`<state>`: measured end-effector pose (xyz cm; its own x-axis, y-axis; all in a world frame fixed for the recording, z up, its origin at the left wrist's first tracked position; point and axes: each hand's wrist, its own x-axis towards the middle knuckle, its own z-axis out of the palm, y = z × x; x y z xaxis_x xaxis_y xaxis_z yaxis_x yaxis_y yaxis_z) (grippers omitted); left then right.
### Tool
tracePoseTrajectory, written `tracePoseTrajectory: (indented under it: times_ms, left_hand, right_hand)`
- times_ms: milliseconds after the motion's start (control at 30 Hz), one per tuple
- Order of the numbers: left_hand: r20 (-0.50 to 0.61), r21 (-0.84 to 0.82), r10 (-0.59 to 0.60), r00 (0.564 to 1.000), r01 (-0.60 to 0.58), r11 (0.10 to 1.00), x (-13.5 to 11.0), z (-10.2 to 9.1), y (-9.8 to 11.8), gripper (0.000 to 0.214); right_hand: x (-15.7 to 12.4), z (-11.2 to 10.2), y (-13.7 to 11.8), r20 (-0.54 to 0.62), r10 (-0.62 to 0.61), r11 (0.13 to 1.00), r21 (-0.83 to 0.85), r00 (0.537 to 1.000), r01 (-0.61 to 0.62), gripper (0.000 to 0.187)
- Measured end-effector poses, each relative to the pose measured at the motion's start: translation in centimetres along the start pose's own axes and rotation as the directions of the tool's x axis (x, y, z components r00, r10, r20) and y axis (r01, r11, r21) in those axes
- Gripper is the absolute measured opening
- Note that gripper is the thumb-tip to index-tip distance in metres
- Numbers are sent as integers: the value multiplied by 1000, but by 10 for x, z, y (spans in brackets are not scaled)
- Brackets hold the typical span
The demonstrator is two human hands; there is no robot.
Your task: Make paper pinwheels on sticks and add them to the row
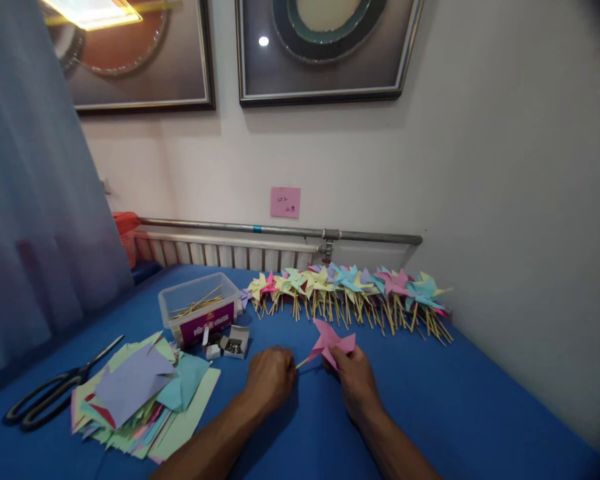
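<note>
A pink paper pinwheel (325,341) is held over the blue table by my right hand (356,379), its thumb pressed on the paper near the middle. My left hand (273,377) is closed in a fist around the thin wooden stick (303,363), which runs from the fist to the pinwheel. Just left of that fist sits a small white box (236,343) of metal pins, with another small box (213,347) beside it. A clear plastic tub (200,313) with a purple label holds several wooden sticks (200,303).
Finished pinwheels (347,283) lie in a long row at the back of the blue table (455,413). At left are a pile of coloured paper (135,387) and black-handled scissors (55,393). Behind run a metal pipe (220,228) and a radiator (230,253); a red basket (126,233) stands by the curtain.
</note>
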<state>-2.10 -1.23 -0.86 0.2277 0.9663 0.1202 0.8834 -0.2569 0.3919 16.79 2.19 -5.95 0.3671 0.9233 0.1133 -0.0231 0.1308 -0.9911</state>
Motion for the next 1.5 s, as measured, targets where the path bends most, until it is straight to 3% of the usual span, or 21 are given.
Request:
tracePoseTrajectory:
  times_ms: [167,733,1033,1233,1367,1500]
  left_hand:
    - [15,59,-8,1000,8,998,-2,-4,3,19]
    - [33,159,15,999,-21,987,-1,-3,2,22]
    - [10,137,8,1000,-10,991,3,3,-3,23]
    - [-70,-55,-65,995,61,997,6,7,-9,13]
    - [-103,-193,-157,982,136,972,12,11,-14,10]
    - [-72,-278,-272,960,242,929,24,11,-16,11]
  right_hand:
    - [0,1,-1,9,41,997,63,999,-42,31]
    - [2,-2,4,-34,-15,998,-66,999,13,34]
    - [-6,4,-12,14,38,990,132,999,-39,31]
    - [-11,8,-23,-13,143,955,265,990,-134,44]
    - [-15,8,-22,-33,84,985,151,996,-78,44]
    - [-19,11,-22,27,12,999,29,1000,-12,38]
